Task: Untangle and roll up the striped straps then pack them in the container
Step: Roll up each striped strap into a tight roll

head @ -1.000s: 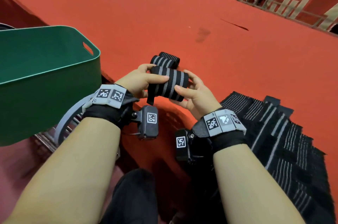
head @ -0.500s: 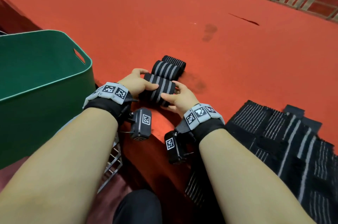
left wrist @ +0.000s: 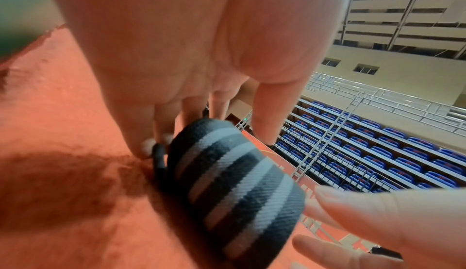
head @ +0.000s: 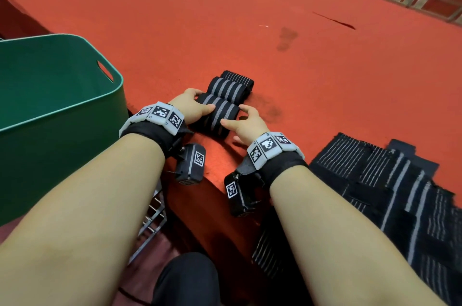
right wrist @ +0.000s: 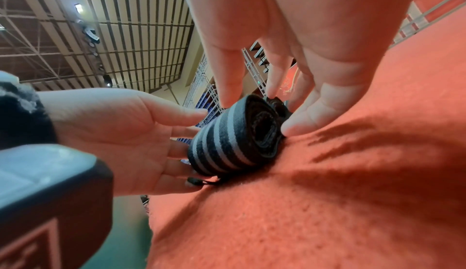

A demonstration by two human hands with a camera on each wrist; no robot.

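Left hand [head: 191,108] and right hand [head: 246,123] bracket one rolled strap [head: 216,115] lying on the red carpeted surface [head: 325,80]. The left hand's fingers [left wrist: 161,125] are curved around the roll's left end, thumb laid across its top; the right hand's fingertips [right wrist: 292,125] touch the spiral right end, with its thumb on top, so both hands clasp the roll between them. Three rolls are counted, side by side and touching: the held one nearest, a second roll [head: 226,88] behind it, a third roll [head: 238,78] farthest. Each is a short cylinder of ribbed woven elastic, black with grey lengthwise stripes; a thin black cord loop [right wrist: 199,181] trails from the held roll. To the right lies a flat heap of unrolled straps [head: 387,193], number uncertain. One green plastic container [head: 62,110], smooth-walled with a slot handle, stands to the left, well apart from the rolls
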